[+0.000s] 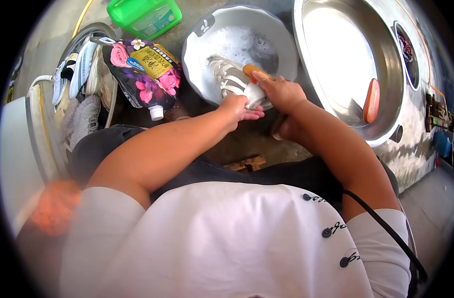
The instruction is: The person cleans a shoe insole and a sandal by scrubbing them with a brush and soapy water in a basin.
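A white laced shoe (pixel 232 82) is tilted over the near rim of a grey basin (pixel 193 64) of foamy water. My left hand (pixel 241 110) grips the shoe at its near end, the thumb on top and the other fingers below. My right hand (pixel 281 93) is closed round an orange-brown brush (pixel 254 72), which touches or nearly touches the upper part of the shoe. The bristles of the brush are hidden from view.
Left of the basin are a flowered detergent pouch (pixel 145 74), a green jug (pixel 146 19) and a container of several shoes (pixel 83 74). At right, a large metal tub (pixel 403 59) holds a reddish-brown oval object (pixel 371 101). Low wooden piece (pixel 244 164) between the legs.
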Demonstrator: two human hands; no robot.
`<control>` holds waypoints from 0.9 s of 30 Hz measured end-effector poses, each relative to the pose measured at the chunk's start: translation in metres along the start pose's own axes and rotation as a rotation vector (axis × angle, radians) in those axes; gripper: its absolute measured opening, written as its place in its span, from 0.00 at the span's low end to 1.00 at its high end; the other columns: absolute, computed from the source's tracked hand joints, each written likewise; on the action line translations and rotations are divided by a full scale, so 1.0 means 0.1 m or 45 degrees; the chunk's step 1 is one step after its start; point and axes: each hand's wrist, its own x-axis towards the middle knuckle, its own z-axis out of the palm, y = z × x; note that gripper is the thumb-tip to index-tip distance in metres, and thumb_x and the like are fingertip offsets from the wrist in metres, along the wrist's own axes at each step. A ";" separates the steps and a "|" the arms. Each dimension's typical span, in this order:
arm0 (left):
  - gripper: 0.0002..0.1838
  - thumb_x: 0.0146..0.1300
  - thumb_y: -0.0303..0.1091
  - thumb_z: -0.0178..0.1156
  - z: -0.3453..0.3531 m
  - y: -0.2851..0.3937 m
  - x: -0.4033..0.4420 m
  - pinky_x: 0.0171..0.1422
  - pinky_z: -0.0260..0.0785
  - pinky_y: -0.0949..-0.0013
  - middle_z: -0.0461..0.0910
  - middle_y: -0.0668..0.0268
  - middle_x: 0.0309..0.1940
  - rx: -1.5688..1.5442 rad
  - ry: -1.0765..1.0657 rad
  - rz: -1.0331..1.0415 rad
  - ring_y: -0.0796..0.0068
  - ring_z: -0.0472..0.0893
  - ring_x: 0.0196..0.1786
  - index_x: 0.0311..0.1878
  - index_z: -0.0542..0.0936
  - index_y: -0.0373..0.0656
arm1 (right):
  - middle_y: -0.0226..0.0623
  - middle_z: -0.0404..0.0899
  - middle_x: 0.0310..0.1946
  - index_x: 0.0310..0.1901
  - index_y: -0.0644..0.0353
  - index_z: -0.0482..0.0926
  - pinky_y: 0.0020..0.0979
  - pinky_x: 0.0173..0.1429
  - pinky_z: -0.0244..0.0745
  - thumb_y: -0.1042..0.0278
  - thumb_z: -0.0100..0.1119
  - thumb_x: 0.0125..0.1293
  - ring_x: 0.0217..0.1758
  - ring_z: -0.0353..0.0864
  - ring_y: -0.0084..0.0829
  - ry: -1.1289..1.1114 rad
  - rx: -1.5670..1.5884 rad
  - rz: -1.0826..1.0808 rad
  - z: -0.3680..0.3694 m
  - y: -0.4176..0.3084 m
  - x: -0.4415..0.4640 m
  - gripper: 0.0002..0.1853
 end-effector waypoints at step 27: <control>0.14 0.67 0.30 0.42 -0.11 -0.17 -0.10 0.38 0.78 0.63 0.77 0.59 0.30 0.005 0.050 -0.117 0.57 0.84 0.34 0.46 0.73 0.32 | 0.51 0.82 0.43 0.74 0.24 0.57 0.42 0.51 0.77 0.52 0.42 0.77 0.46 0.84 0.47 -0.191 0.319 -0.153 0.14 0.00 -0.21 0.25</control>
